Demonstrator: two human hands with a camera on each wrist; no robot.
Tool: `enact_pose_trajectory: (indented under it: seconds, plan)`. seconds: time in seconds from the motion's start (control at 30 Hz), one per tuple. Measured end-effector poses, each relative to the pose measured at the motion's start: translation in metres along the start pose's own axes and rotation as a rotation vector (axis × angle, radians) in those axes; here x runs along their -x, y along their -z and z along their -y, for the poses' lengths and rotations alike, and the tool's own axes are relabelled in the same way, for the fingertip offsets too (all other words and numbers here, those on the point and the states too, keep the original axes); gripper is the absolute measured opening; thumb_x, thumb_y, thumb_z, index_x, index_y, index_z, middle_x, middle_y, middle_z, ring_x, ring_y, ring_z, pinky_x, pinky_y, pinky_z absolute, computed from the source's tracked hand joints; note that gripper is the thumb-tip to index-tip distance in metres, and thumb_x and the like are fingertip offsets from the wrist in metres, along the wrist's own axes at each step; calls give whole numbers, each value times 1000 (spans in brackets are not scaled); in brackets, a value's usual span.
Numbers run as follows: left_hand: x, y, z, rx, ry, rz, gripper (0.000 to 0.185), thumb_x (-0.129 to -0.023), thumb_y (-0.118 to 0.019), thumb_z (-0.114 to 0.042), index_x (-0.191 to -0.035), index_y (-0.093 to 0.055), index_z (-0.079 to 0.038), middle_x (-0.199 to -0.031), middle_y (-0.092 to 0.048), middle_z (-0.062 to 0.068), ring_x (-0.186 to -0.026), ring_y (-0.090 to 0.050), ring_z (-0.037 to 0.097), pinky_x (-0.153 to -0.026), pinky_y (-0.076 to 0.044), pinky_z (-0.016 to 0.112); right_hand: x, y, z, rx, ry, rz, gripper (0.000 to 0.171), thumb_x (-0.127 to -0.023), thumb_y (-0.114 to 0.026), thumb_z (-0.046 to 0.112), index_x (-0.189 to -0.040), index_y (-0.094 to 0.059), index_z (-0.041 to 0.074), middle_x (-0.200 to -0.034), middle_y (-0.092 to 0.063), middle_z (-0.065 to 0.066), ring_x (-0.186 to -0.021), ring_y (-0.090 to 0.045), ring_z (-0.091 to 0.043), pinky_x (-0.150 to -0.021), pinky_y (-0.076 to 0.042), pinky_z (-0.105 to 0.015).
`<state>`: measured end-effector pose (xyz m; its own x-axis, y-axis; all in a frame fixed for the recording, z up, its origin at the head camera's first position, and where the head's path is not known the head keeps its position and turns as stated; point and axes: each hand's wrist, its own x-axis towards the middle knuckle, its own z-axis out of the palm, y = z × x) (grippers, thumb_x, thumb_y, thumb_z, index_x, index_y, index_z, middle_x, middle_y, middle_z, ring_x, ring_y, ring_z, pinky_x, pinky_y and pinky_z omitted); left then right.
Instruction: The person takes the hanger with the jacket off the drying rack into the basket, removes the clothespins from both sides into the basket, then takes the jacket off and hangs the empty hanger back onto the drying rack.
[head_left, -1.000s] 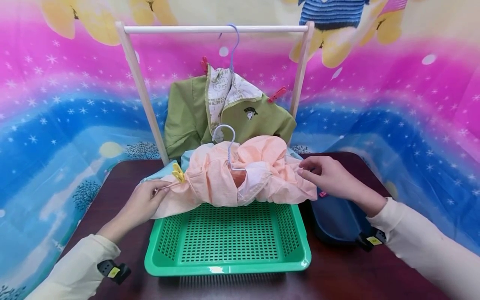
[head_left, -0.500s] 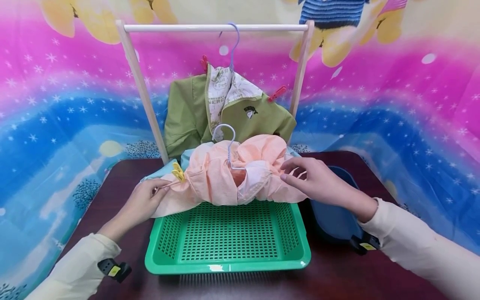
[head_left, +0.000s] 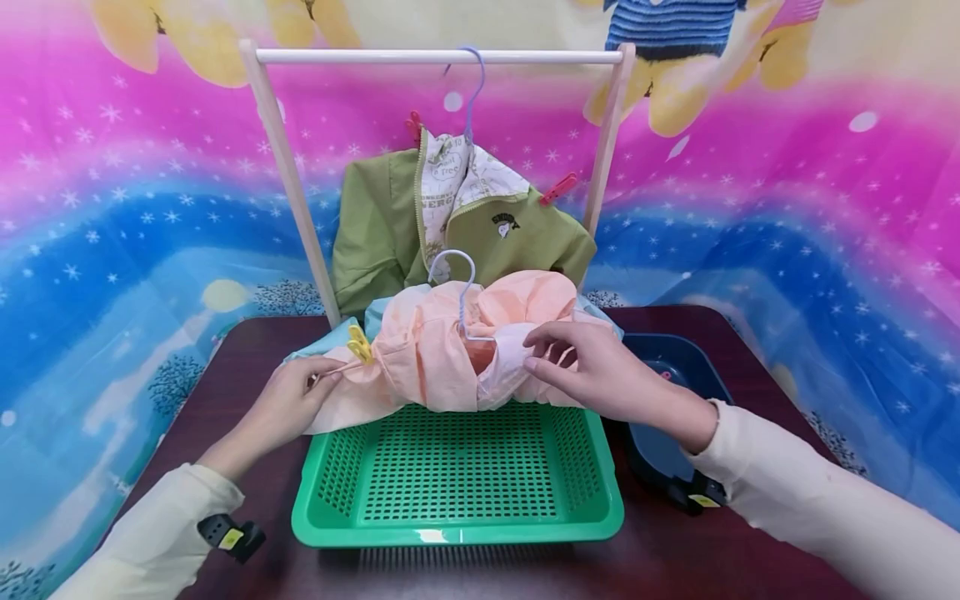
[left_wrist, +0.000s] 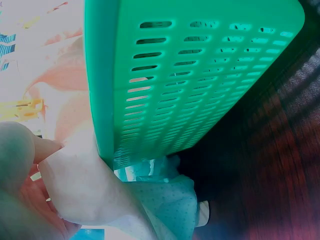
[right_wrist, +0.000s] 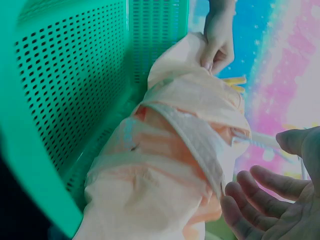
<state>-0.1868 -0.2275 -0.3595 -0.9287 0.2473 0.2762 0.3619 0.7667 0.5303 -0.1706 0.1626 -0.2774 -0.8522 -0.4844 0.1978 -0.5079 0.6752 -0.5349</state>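
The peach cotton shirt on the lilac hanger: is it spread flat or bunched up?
Bunched up. The peach cotton shirt lies crumpled in folds over the green perforated plastic basket's far rim.

Two bare hands in shot, no gloves, no rings to be seen. The left hand (head_left: 281, 408) comes out of a long cream sleeve (head_left: 153, 542), soft and loose, bunching a little at the cuff. Strapped at that wrist is a small black device (head_left: 228, 533) with a yellow label on its face. Same story across the way: the right hand (head_left: 600, 375) in a matching cream sleeve (head_left: 817, 500), cuff snug at the wrist, and another black device (head_left: 697, 497) with a yellow tag tucked under it. Fingernails short and plain in the right wrist view.
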Motion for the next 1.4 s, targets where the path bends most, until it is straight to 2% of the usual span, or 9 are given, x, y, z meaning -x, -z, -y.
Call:
enact_pose_trajectory:
  seconds: [0.33,0.6,0.87,1.13,1.4]
  plan:
    - [-1,2,-1,-5,-2,18,22,-101,-58,-4,-114,-74,2,-115,-73,23,-101,-68,37,-84,-55,54,-18,-16,26,-46,84,7,22,-97,-68,22,-114,-72,9,-98,-72,0,-87,-65,-11,-79,-57,-31]
    - [-2,3,0,-1,-8,24,23,-101,-58,-4,-116,-73,3,-115,-73,24,-101,-69,38,-84,-55,55,-35,-29,44,-47,118,29,24,-97,-67,23,-117,-70,8,-95,-70,0,-85,-64,-11,-81,-58,-37]
    - [-4,4,0,2,0,35,23,-101,-58,-5,-117,-73,3,-117,-72,25,-104,-69,39,-85,-55,55,-60,-44,64,-52,170,70,27,-99,-64,24,-120,-67,6,-94,-71,-1,-78,-66,-10,-73,-53,-24]
    - [-5,4,1,-3,-24,23,21,-99,-59,-3,-113,-74,3,-112,-74,24,-100,-70,38,-82,-55,54,-78,-58,82,-32,209,104,31,-100,-63,25,-124,-65,6,-97,-73,-1,-81,-69,-11,-77,-54,-21]
    - [-5,4,1,1,-38,35,21,-100,-58,-3,-112,-74,2,-110,-74,23,-98,-70,36,-81,-56,52,-100,-63,94,-54,203,140,33,-101,-61,27,-128,-62,7,-96,-72,-3,-77,-68,-10,-72,-52,-19]
